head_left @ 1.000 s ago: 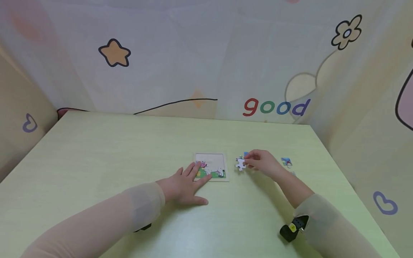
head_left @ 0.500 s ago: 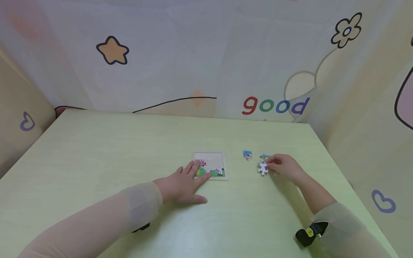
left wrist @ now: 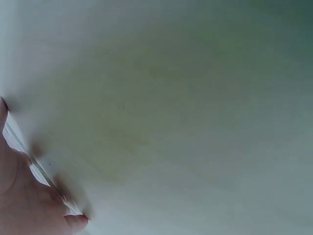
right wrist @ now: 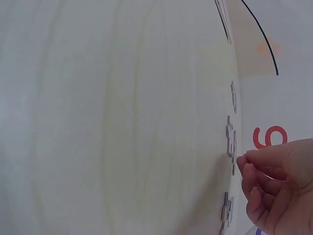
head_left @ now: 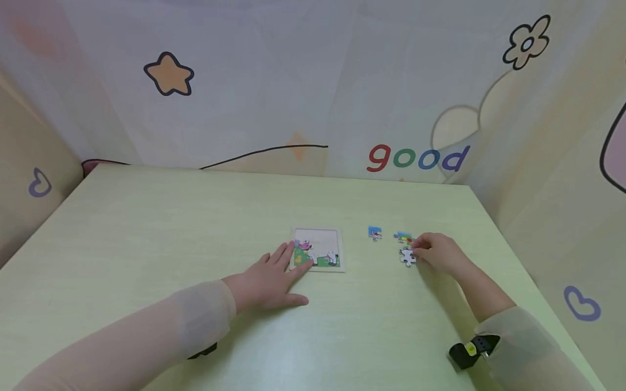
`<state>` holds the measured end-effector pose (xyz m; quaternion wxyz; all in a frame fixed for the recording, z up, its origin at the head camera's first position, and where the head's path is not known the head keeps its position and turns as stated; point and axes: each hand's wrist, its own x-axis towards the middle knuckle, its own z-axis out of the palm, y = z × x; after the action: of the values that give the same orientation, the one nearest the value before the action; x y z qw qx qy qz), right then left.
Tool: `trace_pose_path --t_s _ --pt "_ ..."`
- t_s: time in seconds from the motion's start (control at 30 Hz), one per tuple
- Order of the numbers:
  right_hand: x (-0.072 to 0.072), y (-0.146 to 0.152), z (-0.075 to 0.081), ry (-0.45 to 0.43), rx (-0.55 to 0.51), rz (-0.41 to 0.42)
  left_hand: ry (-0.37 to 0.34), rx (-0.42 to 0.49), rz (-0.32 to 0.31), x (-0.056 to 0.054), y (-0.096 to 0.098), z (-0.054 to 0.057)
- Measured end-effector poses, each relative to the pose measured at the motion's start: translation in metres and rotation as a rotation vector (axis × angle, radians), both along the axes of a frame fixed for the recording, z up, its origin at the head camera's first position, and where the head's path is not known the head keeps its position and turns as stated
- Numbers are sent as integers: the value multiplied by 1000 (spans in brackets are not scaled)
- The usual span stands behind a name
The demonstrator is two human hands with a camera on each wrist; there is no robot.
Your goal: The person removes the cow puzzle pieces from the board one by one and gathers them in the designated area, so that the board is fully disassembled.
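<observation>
My left hand lies with spread fingers at the lower left of a square jigsaw tray, fingertips resting on it. The tray's lower part holds pieces showing a white cow on green; its upper part is bare. Further right, my right hand pinches a mostly white puzzle piece at its right edge, low at the table. Just above it lies a green and blue piece, almost touching. A blue piece lies apart, to the left. In the right wrist view, thumb and forefinger meet beside the pieces.
More puzzle pieces lie on the table under the right hand, hidden from the head view. The pale green table meets a printed cloth backdrop at the back and on both sides.
My right hand has moved right with the white puzzle piece, away from the blue piece, to just below the green and blue piece. My left hand has shifted slightly left on the tray.
</observation>
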<state>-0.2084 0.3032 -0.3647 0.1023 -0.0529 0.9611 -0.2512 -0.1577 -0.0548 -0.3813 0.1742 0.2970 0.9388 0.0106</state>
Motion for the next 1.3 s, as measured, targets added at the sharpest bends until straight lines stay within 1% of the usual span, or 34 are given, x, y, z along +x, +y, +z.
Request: trace_pose_path --t_s 0.13,0.2,0.27,0.37,0.47,0.53,0.6,0.73,0.87,0.97,1.03,1.13,1.2,1.3 --pt "-2 -9 1 44 8 -25 -16 -17 4 0 -1 2" --pt "-4 -20 1 60 -16 -29 -22 -23 7 0 -1 3" --pt "-6 -33 1 65 -77 -12 -25 -26 10 1 -1 4" --pt "-10 -58 -3 34 -179 20 -25 -26 12 1 -1 4" --pt "-13 -84 -8 -36 -237 56 -28 -26 13 1 0 3" --pt "-13 -103 -10 -74 -225 83 -39 -28 16 0 0 2" --pt "-12 -122 -11 -95 -205 128 -52 -30 18 -1 1 0" --pt "-15 -149 -12 -82 -158 195 -53 -39 20 -2 2 0" --pt "-18 -166 -13 -72 -107 253 -41 -42 15 -2 2 1" --pt "-19 -172 -13 -68 -45 311 -42 -42 12 -2 2 1" --pt "-18 -175 -13 -58 -17 336 -40 -43 11 -1 1 1" --pt "-19 -178 -11 -60 -37 320 -26 -48 11 -1 0 2" --pt "-19 -180 -11 -60 -73 289 -23 -50 13 -2 0 2" --pt "-20 -182 -14 -65 -122 235 -37 -51 12 -1 0 0"
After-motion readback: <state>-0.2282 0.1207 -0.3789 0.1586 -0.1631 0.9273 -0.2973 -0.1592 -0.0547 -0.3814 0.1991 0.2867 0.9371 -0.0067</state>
